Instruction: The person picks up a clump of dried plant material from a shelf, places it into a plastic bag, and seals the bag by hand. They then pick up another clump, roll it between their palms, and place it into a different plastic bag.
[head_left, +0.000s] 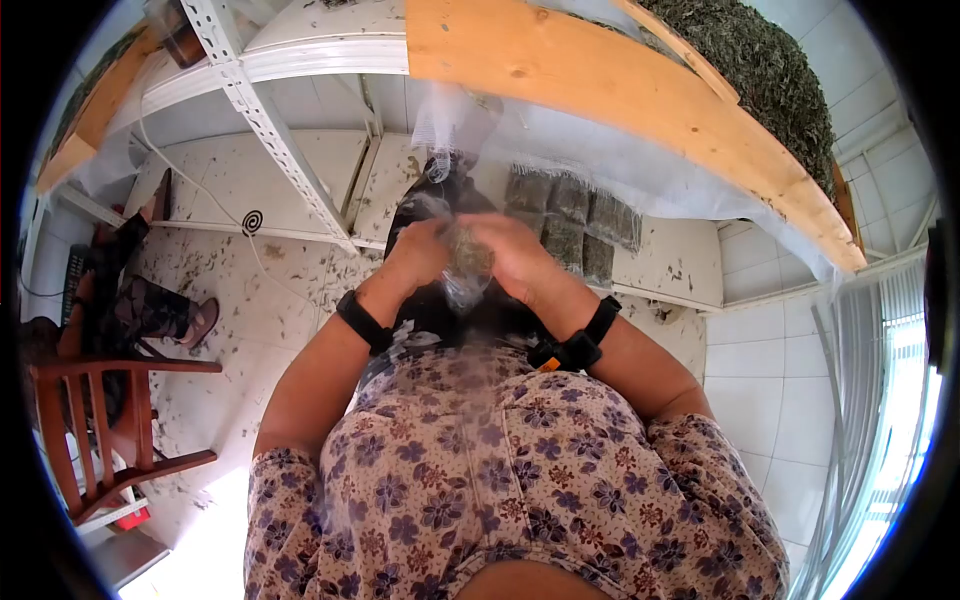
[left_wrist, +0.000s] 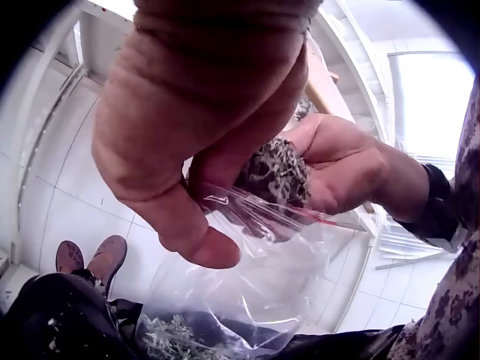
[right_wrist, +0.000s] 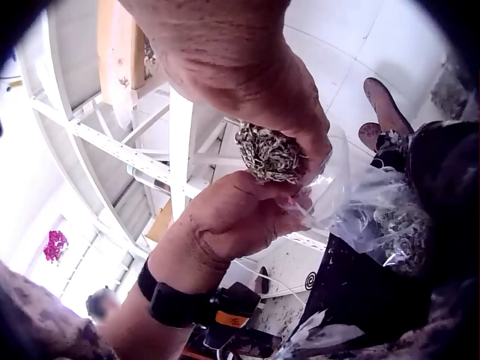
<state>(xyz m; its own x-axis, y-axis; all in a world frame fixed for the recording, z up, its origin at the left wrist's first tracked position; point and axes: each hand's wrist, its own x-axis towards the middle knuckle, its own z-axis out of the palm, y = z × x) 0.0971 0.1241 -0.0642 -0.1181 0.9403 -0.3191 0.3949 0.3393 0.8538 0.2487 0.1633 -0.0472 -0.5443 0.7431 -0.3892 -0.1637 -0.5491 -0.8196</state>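
Note:
A clear plastic bag (left_wrist: 270, 281) hangs in front of the lap, some dried leaves (left_wrist: 180, 337) lying low in it. My left hand (left_wrist: 199, 112) pinches the bag's top edge between thumb and fingers. In the right wrist view, my right hand (right_wrist: 240, 75) curls round a clump of dried leaves (right_wrist: 271, 155), held at the bag's mouth, directly above my left hand (right_wrist: 232, 214). Both hands are close together in the head view, the left (head_left: 422, 252) and the right (head_left: 512, 255) on either side of the bag (head_left: 466, 285).
Several packed bags of leaves (head_left: 568, 215) lie on the low white shelf (head_left: 672, 262). Above them runs a wooden board (head_left: 560, 75) with heaped leaves (head_left: 760, 70) behind it. A wooden chair (head_left: 140, 440) and another person's legs (head_left: 155, 310) are at the left.

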